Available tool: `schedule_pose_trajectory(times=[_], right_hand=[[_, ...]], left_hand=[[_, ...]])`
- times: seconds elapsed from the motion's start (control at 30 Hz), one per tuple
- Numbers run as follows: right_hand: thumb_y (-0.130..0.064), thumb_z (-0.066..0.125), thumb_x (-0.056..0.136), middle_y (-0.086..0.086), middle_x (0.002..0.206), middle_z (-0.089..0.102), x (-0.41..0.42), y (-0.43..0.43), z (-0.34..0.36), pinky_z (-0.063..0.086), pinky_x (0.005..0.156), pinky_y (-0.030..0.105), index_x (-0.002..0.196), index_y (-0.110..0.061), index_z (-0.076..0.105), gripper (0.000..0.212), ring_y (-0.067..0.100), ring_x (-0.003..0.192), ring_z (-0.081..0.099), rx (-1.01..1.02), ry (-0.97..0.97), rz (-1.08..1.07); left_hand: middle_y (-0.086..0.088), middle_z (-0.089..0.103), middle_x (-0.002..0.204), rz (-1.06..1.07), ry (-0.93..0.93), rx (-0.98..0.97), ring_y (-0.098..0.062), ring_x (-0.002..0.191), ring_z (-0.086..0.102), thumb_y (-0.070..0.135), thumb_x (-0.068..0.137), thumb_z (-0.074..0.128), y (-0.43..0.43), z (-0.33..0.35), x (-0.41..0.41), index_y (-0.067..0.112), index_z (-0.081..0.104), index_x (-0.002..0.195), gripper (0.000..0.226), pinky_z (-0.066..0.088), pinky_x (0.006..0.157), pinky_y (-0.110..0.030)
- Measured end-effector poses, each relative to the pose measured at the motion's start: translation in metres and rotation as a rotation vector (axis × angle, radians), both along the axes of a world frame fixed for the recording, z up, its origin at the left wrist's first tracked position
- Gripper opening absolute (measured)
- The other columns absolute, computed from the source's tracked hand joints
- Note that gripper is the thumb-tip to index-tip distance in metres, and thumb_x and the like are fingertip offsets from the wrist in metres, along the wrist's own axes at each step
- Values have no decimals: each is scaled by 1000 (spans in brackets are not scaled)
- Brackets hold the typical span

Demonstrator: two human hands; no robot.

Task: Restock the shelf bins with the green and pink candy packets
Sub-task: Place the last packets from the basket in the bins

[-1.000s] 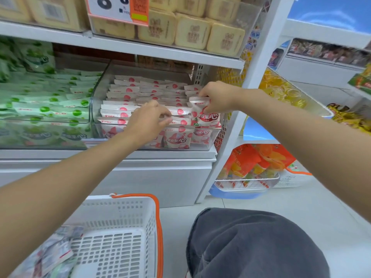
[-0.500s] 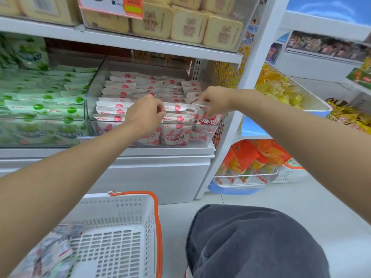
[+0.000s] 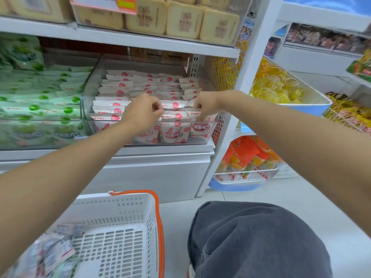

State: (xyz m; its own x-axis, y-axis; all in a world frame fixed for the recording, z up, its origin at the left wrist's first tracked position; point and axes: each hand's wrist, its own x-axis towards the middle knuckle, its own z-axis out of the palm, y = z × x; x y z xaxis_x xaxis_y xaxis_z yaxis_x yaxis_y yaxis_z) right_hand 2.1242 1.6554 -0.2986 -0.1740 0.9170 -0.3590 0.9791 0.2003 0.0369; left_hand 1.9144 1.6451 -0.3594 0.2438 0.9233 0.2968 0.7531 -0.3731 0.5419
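A clear bin [image 3: 88,93] on the middle shelf holds rows of pink candy packets [image 3: 120,85]. My right hand [image 3: 208,103] pinches a pink packet [image 3: 200,125] standing at the bin's front right corner. My left hand [image 3: 142,113] is at the front row, fingers curled on the top edge of another pink packet [image 3: 172,115]. To the left, a second clear bin [image 3: 40,119] is full of green candy packets [image 3: 40,97]. A white basket [image 3: 124,217] with an orange handle sits on the floor below, with several packets [image 3: 48,251] in its left part.
Above is a shelf of beige boxed goods [image 3: 180,19]. A white upright post [image 3: 255,57] stands right of the pink bin. Beyond it are yellow jelly cups [image 3: 275,85] and orange bags [image 3: 245,153] in a wire rack. My knee in grey cloth [image 3: 257,241] is bottom right.
My right hand has lowered its pink packet down into the bin's front right corner. My left hand shifted slightly right along the front row. The view dipped a little.
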Motion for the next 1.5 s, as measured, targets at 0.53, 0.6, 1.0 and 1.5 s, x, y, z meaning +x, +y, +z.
schedule_pose_trajectory(times=[0.53, 0.6, 1.0, 1.5], right_hand=[[-21, 72, 84, -5, 70, 47, -5, 8, 12, 44, 61, 27, 65, -21, 50, 30, 15, 61, 47, -110, -49, -92], [-21, 77, 81, -4, 95, 60, -6, 8, 19, 56, 79, 31, 96, -17, 68, 18, 16, 81, 64, -142, 0, -127], [-9, 64, 84, 9, 96, 70, -3, 1, -9, 57, 78, 38, 96, -6, 75, 16, 30, 86, 63, 79, -112, 31], [-8, 70, 82, 3, 101, 71, -10, -32, 5, 51, 82, 27, 106, -8, 73, 24, 17, 89, 63, 303, 111, 42]], left_hand=[[4, 62, 91, -28, -12, -1, -15, 83, 57, 22, 95, 61, 0, 0, -1, 18, 68, 85, 12, 45, 72, -31], [4, 61, 90, -29, -13, 1, -15, 82, 57, 21, 95, 61, 0, 0, -1, 18, 67, 85, 12, 42, 71, -30], [3, 63, 95, -27, -20, -1, -17, 86, 59, 23, 95, 61, 4, -5, -2, 21, 67, 86, 11, 44, 72, -30], [-2, 61, 112, 52, 5, 183, -22, 106, 54, 24, 95, 62, -21, -2, -7, 20, 68, 106, 13, 47, 95, -41]])
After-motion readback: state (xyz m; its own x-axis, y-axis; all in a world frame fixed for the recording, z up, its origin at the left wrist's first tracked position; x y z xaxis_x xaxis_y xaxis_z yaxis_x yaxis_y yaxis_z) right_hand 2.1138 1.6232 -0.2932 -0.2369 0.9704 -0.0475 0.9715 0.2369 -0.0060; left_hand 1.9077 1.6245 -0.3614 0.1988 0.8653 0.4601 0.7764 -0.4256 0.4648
